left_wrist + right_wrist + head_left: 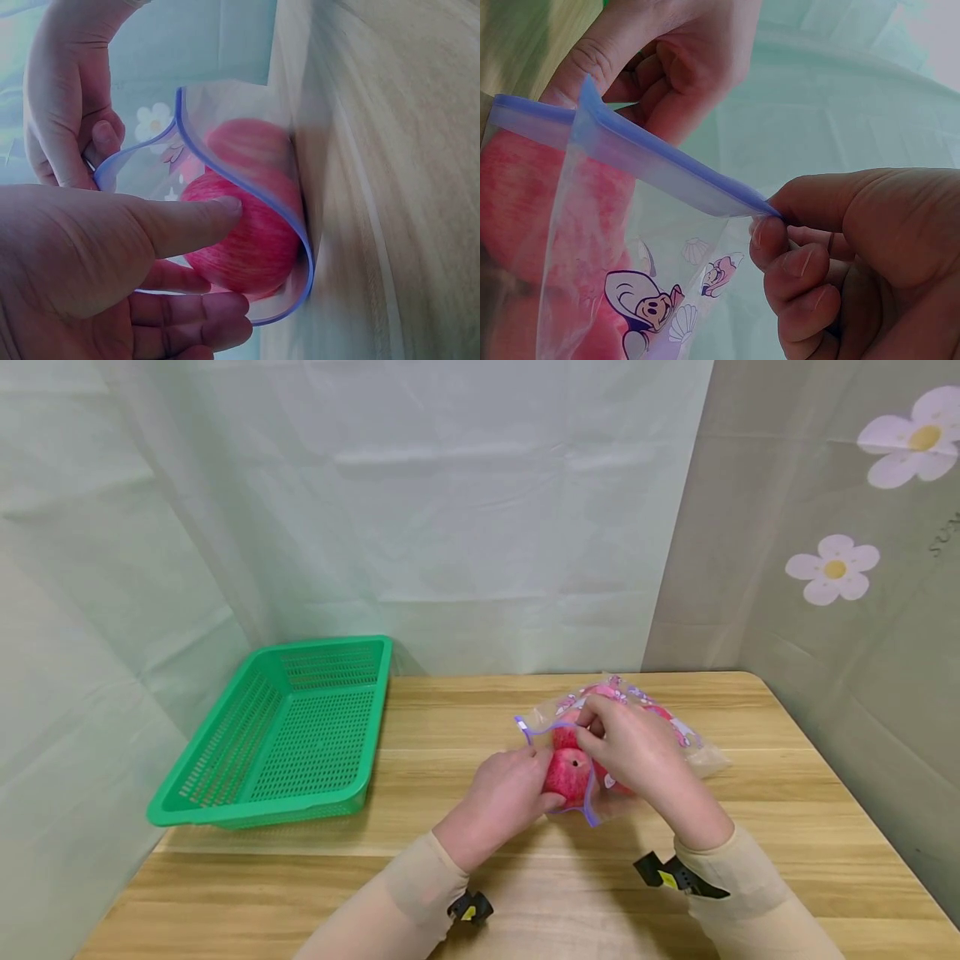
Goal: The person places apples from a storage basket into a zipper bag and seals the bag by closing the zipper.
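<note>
A clear zip bag (703, 755) with a purple-blue rim and printed cartoon figures lies on the table, its mouth held apart. At that mouth sits a red apple (568, 779), with more red fruit deeper inside. My left hand (506, 793) holds this apple; in the left wrist view its thumb lies over the apple (259, 259) and some fingers reach beneath. Meanwhile my right hand (637, 747) pinches the bag's upper rim between thumb and forefinger, as the right wrist view shows at the zip strip (697, 176). The bag and fruit partly hide my left fingertips.
A green perforated plastic basket (375, 739) stands at the left of the wooden table (450, 710). Pale cloth (487, 527) hangs behind the table, and grey cloth with flowers (835, 569) hangs at the right.
</note>
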Motion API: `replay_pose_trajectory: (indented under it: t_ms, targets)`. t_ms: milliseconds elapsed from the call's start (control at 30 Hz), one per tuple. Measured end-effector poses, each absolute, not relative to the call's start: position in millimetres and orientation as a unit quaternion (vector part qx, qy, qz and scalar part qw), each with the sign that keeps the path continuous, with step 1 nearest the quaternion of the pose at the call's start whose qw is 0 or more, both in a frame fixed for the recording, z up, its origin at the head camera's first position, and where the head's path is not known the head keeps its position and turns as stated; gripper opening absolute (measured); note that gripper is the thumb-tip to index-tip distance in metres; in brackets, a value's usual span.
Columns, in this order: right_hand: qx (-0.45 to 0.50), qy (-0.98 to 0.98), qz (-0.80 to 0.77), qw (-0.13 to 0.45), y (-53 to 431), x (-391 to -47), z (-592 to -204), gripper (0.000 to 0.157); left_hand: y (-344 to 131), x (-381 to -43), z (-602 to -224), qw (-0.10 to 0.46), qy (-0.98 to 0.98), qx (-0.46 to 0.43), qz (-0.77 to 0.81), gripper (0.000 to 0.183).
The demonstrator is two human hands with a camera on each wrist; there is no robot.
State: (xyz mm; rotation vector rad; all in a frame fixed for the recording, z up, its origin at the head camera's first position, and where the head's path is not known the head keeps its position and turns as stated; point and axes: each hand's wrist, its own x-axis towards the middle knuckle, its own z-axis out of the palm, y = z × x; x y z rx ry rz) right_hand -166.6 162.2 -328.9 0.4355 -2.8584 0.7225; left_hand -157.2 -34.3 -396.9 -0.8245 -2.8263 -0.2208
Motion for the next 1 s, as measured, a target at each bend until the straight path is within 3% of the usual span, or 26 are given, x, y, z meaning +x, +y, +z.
replay_pose_trajectory:
  t_ms: [467, 1000]
  targets:
    - [0.147, -0.955, 0.243, 0.086, 162.7, -164.4, -329.0, 0.007, -24.0, -160.8, -402.0, 0.103, -0.954, -0.273, -0.068, 0.041]
    - [0.166, -0.949, 0.245, 0.107, 162.4, -163.9, -329.0, 0.008, -10.4, -167.9, -407.5, 0.132, -0.956, -0.259, -0.043, 0.045]
